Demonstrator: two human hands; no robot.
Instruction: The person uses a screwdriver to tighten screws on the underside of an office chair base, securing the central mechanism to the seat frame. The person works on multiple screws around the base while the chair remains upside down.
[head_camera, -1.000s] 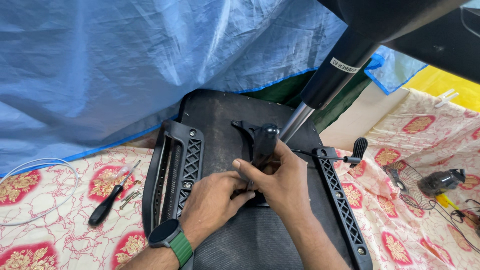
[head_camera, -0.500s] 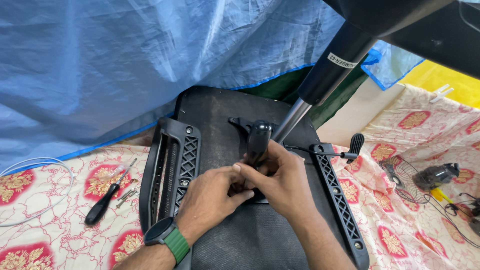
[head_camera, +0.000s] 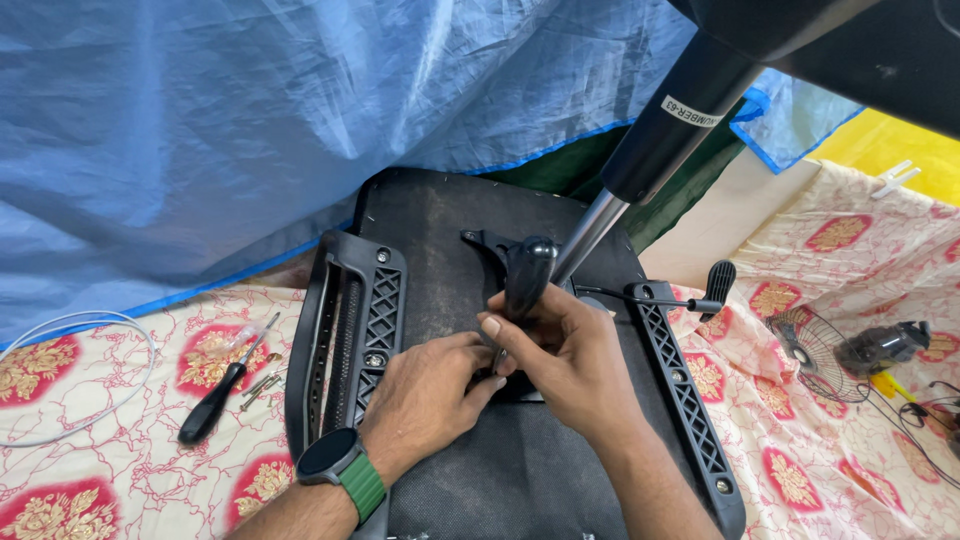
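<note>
Fingertips of left hand (head_camera: 425, 395): hidden under right hand (head_camera: 560, 355).
Piece being worked: covered by both hands.
Chair seat (head_camera: 440, 225): near end cut off.
Gas-lift column (head_camera: 680, 115): top out of frame.

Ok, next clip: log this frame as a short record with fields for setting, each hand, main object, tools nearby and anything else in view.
setting: patterned cloth on the ground, blue tarp behind
main object: upturned chair seat, black, armrests attached at both sides
left hand: at the mechanism in the seat's middle, wears a green-strapped watch
right hand: fingers around a black lever
tools nearby: screwdriver with loose screws
other: gas cylinder, small fan, white cable
</note>
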